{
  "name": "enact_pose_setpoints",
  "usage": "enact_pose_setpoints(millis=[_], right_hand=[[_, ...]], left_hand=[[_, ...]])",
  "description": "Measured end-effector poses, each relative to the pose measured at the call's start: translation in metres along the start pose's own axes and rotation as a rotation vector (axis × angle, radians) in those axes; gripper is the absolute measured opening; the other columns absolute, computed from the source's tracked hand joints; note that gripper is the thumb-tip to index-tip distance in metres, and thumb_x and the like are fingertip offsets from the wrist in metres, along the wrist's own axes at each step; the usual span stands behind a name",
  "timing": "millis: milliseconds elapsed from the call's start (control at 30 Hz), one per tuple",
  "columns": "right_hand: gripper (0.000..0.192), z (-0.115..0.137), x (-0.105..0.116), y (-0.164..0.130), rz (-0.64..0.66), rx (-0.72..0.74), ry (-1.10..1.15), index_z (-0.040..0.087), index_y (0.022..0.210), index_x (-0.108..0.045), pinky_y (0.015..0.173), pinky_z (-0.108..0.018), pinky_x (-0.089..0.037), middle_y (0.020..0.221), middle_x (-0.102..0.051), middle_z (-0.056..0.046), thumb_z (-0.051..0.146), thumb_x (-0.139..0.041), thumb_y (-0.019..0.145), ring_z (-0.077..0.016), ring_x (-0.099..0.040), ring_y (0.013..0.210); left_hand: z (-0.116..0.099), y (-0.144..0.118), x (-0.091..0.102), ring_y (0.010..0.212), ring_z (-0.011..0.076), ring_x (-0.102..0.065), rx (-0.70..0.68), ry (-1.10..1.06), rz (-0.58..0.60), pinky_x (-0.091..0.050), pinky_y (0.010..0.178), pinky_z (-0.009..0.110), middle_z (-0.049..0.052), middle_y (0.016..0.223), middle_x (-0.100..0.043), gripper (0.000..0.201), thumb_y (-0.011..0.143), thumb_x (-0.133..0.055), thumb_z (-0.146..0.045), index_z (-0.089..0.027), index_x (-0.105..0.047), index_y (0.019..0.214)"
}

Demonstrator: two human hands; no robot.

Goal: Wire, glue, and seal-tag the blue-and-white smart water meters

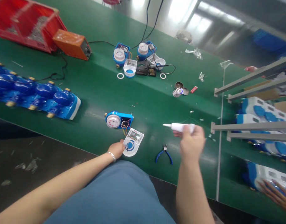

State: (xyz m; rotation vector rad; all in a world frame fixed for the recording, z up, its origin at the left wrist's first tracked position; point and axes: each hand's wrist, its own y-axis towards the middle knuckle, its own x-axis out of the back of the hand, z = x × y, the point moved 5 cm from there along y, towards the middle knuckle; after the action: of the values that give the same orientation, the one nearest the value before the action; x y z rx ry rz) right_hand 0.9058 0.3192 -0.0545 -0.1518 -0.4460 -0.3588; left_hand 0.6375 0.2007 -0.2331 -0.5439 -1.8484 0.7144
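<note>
My left hand grips the edge of a white plastic meter cover, which shows its inside with a blue round insert and a small circuit board. Thin wires run from the cover to an open blue water meter lying just beyond it on the green bench. In my right hand is a white tube with a narrow nozzle, held level above the bench with its tip pointing left. Blue-handled cutting pliers lie between my two hands.
Blue meters stand in a row at left, near a red bin and an orange box. Two opened meters and a soldering iron lie farther back. At right, metal bars and another person's hand touching meters.
</note>
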Motion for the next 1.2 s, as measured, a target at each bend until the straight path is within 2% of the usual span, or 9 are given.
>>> enact_pose_setpoints(millis=[67,100,167,267,367,500,667,900,1200], right_hand=[[0.033,-0.04,-0.044,-0.029,0.17,-0.088,-0.035,0.015,0.097,-0.049,0.049,-0.027,-0.047,0.067,-0.06,-0.002,0.042,-0.045,0.079,-0.0147,-0.059,0.051],[0.03,-0.055,-0.066,-0.039,0.284,-0.087,-0.096,0.015,0.097,-0.05,0.051,-0.026,-0.047,0.07,-0.061,-0.003,0.039,-0.041,0.081,-0.0145,-0.06,0.054],[0.027,-0.076,-0.102,-0.053,0.413,-0.06,-0.223,0.016,0.094,-0.053,0.054,-0.024,-0.046,0.071,-0.062,-0.003,0.034,-0.037,0.082,-0.0137,-0.06,0.058],[0.019,-0.089,-0.138,-0.059,0.48,-0.023,-0.325,0.017,0.084,-0.056,0.057,-0.022,-0.042,0.07,-0.063,-0.002,0.029,-0.041,0.081,-0.013,-0.058,0.062],[0.017,-0.086,-0.158,-0.062,0.52,0.021,-0.425,0.019,0.077,-0.056,0.057,-0.02,-0.037,0.069,-0.062,-0.001,0.027,-0.042,0.081,-0.012,-0.056,0.063],[0.018,-0.077,-0.171,-0.066,0.564,0.084,-0.57,0.02,0.073,-0.056,0.054,-0.02,-0.029,0.068,-0.061,0.0,0.027,-0.043,0.082,-0.0113,-0.052,0.062],[0.02,-0.071,-0.176,-0.069,0.568,0.183,-0.723,0.019,0.072,-0.056,0.053,-0.023,-0.022,0.07,-0.06,-0.001,0.029,-0.043,0.083,-0.0118,-0.05,0.062],[0.02,-0.066,-0.182,-0.075,0.571,0.308,-0.819,0.019,0.075,-0.056,0.055,-0.024,-0.021,0.074,-0.062,-0.002,0.029,-0.041,0.085,-0.0116,-0.052,0.064],[0.02,-0.059,-0.184,-0.075,0.593,0.377,-0.868,0.019,0.077,-0.056,0.055,-0.024,-0.023,0.079,-0.063,-0.002,0.027,-0.041,0.085,-0.0115,-0.054,0.068]], left_hand=[[-0.001,-0.001,0.002,0.082,0.0244,-0.062,-0.002,0.013,-0.009,-0.045,0.068,0.033,0.014,0.087,-0.064,0.029,0.086,-0.025,-0.027,-0.012,-0.044,0.101],[-0.002,-0.002,0.002,0.081,0.0246,-0.063,-0.004,0.019,-0.013,-0.045,0.067,0.034,0.013,0.087,-0.064,0.029,0.086,-0.024,-0.027,-0.013,-0.043,0.102],[-0.002,-0.001,0.002,0.079,0.025,-0.063,-0.008,0.028,-0.022,-0.045,0.066,0.034,0.013,0.086,-0.065,0.029,0.086,-0.024,-0.027,-0.013,-0.042,0.104],[-0.002,0.0,0.001,0.077,0.025,-0.063,-0.011,0.041,-0.029,-0.046,0.064,0.033,0.012,0.084,-0.065,0.028,0.086,-0.024,-0.027,-0.013,-0.041,0.104],[-0.002,0.001,0.001,0.076,0.0246,-0.063,-0.01,0.056,-0.034,-0.046,0.063,0.033,0.011,0.083,-0.065,0.028,0.086,-0.024,-0.027,-0.013,-0.041,0.104],[-0.002,0.002,0.003,0.076,0.0252,-0.063,0.001,0.071,-0.035,-0.046,0.063,0.034,0.013,0.082,-0.064,0.027,0.086,-0.024,-0.025,-0.012,-0.042,0.102],[-0.002,0.002,0.003,0.078,0.0235,-0.063,-0.003,0.063,-0.025,-0.046,0.065,0.031,0.013,0.082,-0.064,0.026,0.086,-0.025,-0.024,-0.012,-0.043,0.101],[-0.001,0.004,0.001,0.079,0.0238,-0.063,0.016,0.06,-0.02,-0.046,0.066,0.032,0.013,0.084,-0.064,0.028,0.086,-0.025,-0.028,-0.012,-0.043,0.102],[-0.001,0.004,0.002,0.079,0.0235,-0.063,0.017,0.054,-0.018,-0.045,0.065,0.031,0.013,0.085,-0.063,0.027,0.086,-0.025,-0.027,-0.013,-0.041,0.102]])
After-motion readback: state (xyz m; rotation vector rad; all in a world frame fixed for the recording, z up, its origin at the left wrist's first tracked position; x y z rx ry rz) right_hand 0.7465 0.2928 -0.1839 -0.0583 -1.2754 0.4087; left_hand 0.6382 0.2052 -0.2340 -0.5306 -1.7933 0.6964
